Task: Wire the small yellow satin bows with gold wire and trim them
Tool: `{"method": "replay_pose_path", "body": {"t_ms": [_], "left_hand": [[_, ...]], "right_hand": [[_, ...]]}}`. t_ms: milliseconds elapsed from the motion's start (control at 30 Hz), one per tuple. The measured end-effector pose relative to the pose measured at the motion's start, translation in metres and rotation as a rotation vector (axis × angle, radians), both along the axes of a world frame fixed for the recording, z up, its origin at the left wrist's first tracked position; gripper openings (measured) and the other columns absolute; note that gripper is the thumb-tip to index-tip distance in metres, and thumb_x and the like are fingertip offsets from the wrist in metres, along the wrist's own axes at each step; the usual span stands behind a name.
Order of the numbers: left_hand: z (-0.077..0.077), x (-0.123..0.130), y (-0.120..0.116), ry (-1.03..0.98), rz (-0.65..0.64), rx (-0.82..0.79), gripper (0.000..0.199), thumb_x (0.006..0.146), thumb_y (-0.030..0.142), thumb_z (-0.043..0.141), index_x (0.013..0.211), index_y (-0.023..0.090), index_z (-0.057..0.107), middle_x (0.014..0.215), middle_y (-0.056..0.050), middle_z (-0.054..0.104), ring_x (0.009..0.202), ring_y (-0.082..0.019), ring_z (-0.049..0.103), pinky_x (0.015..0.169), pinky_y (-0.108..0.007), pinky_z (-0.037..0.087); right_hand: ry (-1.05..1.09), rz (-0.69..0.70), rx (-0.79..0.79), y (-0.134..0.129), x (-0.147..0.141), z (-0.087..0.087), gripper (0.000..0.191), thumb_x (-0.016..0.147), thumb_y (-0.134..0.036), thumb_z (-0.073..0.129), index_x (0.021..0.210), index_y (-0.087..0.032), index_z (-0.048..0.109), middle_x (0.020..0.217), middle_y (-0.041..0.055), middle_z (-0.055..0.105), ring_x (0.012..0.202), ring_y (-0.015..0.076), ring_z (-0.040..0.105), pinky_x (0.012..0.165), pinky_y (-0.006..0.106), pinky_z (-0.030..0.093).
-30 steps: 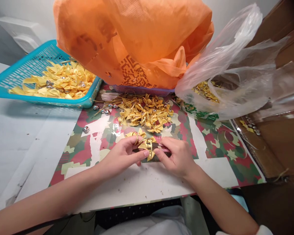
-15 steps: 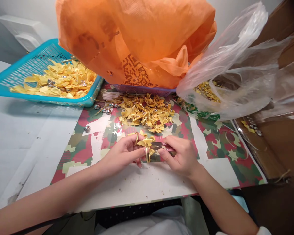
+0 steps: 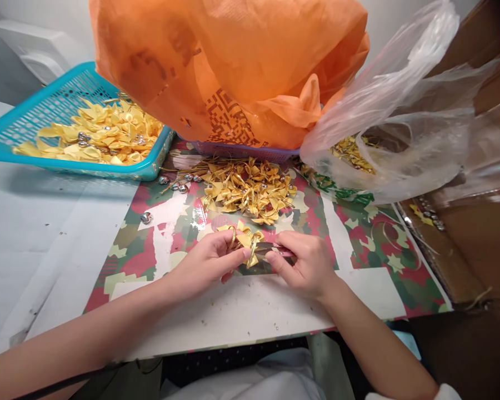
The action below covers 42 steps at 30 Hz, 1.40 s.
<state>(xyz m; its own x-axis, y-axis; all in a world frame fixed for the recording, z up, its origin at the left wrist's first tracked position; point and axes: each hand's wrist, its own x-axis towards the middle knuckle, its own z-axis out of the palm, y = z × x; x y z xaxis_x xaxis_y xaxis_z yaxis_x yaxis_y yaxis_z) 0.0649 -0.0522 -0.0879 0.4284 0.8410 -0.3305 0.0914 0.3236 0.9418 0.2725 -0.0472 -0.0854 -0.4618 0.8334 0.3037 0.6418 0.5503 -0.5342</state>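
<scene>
My left hand (image 3: 214, 258) pinches a yellow ribbon flower (image 3: 246, 240) with gold wire loops, between thumb and fingers. My right hand (image 3: 306, 260) is closed around a pair of pointed scissors or pliers (image 3: 277, 249); which of the two I cannot tell. The tool's dark tips point left and meet the gold wire at the flower's right side. Just beyond my hands lies a pile of yellow ribbon flowers (image 3: 250, 189) with gold wire. Silver bells (image 3: 183, 188) sit at the pile's left, and a single bell (image 3: 146, 218) lies nearer.
A teal basket (image 3: 66, 162) of yellow ribbon pieces stands at the back left. Behind the pile, an orange bag (image 3: 233, 66) rests over a purple basket (image 3: 250, 152). A clear plastic bag (image 3: 425, 161) and cardboard (image 3: 475, 244) are at the right.
The flower has turned slightly in my left hand, and its hanging wire loop now tilts up toward the tool's tips. The view has shifted slightly.
</scene>
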Motion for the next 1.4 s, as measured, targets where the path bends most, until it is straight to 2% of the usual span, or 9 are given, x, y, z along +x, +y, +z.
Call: {"method": "replay_pose_path", "body": {"t_ms": [300, 733, 1000, 1167, 1400], "left_hand": [[-0.0005, -0.0018, 0.0008, 0.036, -0.022, -0.007, 0.03, 0.082, 0.046, 0.056, 0.073, 0.017, 0.051, 0.059, 0.006, 0.044, 0.049, -0.007, 0.042, 0.044, -0.02, 0.038], [-0.0006, -0.0013, 0.0001, 0.047, -0.035, -0.023, 0.032, 0.082, 0.048, 0.057, 0.073, 0.018, 0.051, 0.055, 0.006, 0.044, 0.048, -0.008, 0.04, 0.045, -0.021, 0.033], [0.0005, -0.0015, 0.0002, 0.043, -0.039, -0.031, 0.031, 0.081, 0.048, 0.058, 0.074, 0.018, 0.051, 0.055, 0.006, 0.044, 0.048, -0.008, 0.039, 0.045, -0.021, 0.031], [0.0, -0.0014, 0.0004, 0.043, -0.042, -0.017, 0.03, 0.082, 0.046, 0.057, 0.071, 0.019, 0.05, 0.053, 0.007, 0.043, 0.047, -0.008, 0.038, 0.045, -0.021, 0.03], [0.0007, -0.0009, 0.0002, 0.051, -0.034, -0.015, 0.031, 0.082, 0.047, 0.058, 0.071, 0.019, 0.05, 0.053, 0.007, 0.042, 0.046, -0.008, 0.038, 0.044, -0.02, 0.03]], "right_hand": [[0.063, 0.025, -0.045, -0.0002, 0.0003, -0.0001, 0.037, 0.09, -0.04, 0.049, 0.061, -0.018, 0.041, 0.054, -0.0041, 0.039, 0.05, 0.0082, 0.035, 0.05, 0.022, 0.024], [0.013, 0.012, -0.059, 0.0009, 0.001, 0.0017, 0.039, 0.09, -0.041, 0.048, 0.058, -0.019, 0.038, 0.053, -0.0041, 0.037, 0.048, 0.0081, 0.032, 0.049, 0.024, 0.021], [0.062, 0.031, -0.144, 0.0001, -0.0024, 0.0006, 0.04, 0.09, -0.038, 0.048, 0.057, -0.018, 0.037, 0.053, -0.0045, 0.036, 0.049, 0.0077, 0.032, 0.051, 0.024, 0.023], [0.077, 0.006, -0.142, -0.0002, -0.0054, -0.0013, 0.041, 0.091, -0.039, 0.05, 0.057, -0.018, 0.04, 0.052, -0.0045, 0.038, 0.049, 0.0078, 0.034, 0.051, 0.024, 0.023], [0.075, -0.068, -0.11, -0.002, -0.0076, -0.0033, 0.044, 0.09, -0.039, 0.052, 0.054, -0.018, 0.036, 0.051, -0.0048, 0.035, 0.048, 0.0077, 0.031, 0.05, 0.025, 0.021]]}}
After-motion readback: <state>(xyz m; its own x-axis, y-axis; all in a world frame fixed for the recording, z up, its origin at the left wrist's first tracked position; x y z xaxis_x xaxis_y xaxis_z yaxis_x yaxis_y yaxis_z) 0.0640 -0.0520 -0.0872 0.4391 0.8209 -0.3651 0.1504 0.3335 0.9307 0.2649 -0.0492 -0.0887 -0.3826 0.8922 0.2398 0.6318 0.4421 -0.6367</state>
